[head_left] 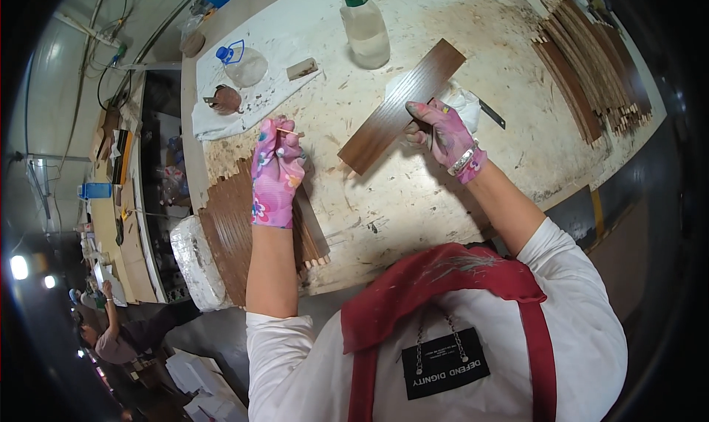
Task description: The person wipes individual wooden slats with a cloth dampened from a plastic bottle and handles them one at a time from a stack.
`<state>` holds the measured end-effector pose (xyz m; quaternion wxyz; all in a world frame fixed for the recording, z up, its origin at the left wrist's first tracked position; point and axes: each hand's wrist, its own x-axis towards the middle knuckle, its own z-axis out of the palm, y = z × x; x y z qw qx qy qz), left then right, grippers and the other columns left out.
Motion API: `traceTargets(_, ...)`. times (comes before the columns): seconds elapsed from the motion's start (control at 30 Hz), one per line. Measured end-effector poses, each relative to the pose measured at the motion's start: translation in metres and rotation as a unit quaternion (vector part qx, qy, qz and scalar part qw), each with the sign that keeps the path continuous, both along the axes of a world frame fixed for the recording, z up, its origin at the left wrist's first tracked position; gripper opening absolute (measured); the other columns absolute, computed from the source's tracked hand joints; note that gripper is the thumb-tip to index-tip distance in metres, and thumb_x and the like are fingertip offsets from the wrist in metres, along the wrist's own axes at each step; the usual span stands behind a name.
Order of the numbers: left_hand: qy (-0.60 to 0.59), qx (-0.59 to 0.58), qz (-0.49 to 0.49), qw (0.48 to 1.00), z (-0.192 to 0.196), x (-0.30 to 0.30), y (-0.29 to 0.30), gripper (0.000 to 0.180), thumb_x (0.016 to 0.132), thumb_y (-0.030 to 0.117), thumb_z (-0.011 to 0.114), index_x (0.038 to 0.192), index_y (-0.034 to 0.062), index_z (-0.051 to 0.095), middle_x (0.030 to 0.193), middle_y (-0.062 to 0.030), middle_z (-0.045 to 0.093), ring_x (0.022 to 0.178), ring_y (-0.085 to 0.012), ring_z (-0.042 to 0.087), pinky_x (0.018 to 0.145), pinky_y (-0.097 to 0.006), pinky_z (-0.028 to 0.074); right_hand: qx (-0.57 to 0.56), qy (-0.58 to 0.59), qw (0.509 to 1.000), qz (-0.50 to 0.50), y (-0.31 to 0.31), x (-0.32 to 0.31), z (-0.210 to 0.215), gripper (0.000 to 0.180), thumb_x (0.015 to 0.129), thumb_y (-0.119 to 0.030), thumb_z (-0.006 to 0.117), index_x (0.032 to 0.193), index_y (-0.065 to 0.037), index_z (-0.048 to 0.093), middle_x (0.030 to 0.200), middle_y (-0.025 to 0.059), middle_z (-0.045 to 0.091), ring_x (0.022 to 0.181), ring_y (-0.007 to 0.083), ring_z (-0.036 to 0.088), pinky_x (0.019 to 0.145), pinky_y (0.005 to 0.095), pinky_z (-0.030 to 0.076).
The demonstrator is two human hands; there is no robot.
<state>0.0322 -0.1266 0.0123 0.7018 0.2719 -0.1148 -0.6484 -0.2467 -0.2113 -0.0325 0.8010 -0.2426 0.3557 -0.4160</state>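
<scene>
Head view shows a dark brown wooden slat (391, 108) in the middle of the scene, held slantwise over the worktop (369, 241), its broad grained face turned up. The gloved right hand (447, 135) has its grip closed on the slat, at the long side which is nearer to this hand, with the thumb lying on the face. The gloved left hand (278, 172) has a narrow grip: a thin pale stick (292, 132) is pinched at the fingertips, well apart from the slat.

For good work, I think the slat should be held steady with light thumb pressure, and turned so that light falls along the grain. The stick is better held short, near its tip, so that it does not bend or scratch the face.

About edges: a slat stack (227, 219) lies just under and beside the left hand, so the wrist could brush it. Behind the right hand are a white cloth (464, 106) and a dark flat tool (492, 115); the elbow side needs care there. Farther off stand a clear bottle (367, 38) and, at far right, another slat pile (591, 67). Between both hands, the worktop offers good room for moving.
</scene>
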Motion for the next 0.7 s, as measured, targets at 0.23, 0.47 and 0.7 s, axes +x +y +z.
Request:
traceTargets(0.23, -0.240, 0.093, 0.105, 0.961, -0.004, -0.017, -0.003, 0.020, 0.095, 0.018, 0.056, 0.104, 0.0003, 0.057, 0.092, -0.0072, 0.059, 0.068, -0.0085, 0.056, 0.054, -0.017, 0.046, -0.008, 0.029, 0.999, -0.038, 0.004, 0.004, -0.004, 0.028, 0.079, -0.017, 0.075, 0.093, -0.004, 0.054, 0.079, 0.0048, 0.058, 0.062, 0.0137, 0.061, 0.049, 0.0229, 0.046)
traceTargets(0.47, -0.305, 0.024, 0.112, 0.945, -0.012, 0.029, -0.035, 0.023, 0.093, 0.020, 0.061, 0.098, -0.0018, 0.058, 0.084, -0.0080, 0.057, 0.061, -0.0103, 0.050, 0.054, -0.017, 0.039, -0.052, 0.057, 0.996, -0.044, 0.008, 0.005, -0.001, 0.039, 0.081, -0.027, 0.074, 0.099, -0.001, 0.051, 0.079, 0.0084, 0.061, 0.058, 0.0137, 0.062, 0.044, 0.0225, 0.046)
traceTargets(0.7, -0.348, 0.030, 0.153, 0.924, -0.022, 0.076, -0.080, 0.023, 0.091, 0.018, 0.064, 0.095, -0.0038, 0.058, 0.079, -0.0039, 0.052, 0.062, -0.0088, 0.045, 0.053, -0.021, 0.034, -0.033, 0.063, 0.997, -0.033, 0.004, 0.007, -0.002, 0.045, 0.079, -0.030, 0.076, 0.098, 0.000, 0.048, 0.068, 0.0074, 0.057, 0.049, 0.0126, 0.056, 0.042, 0.0235, 0.046)
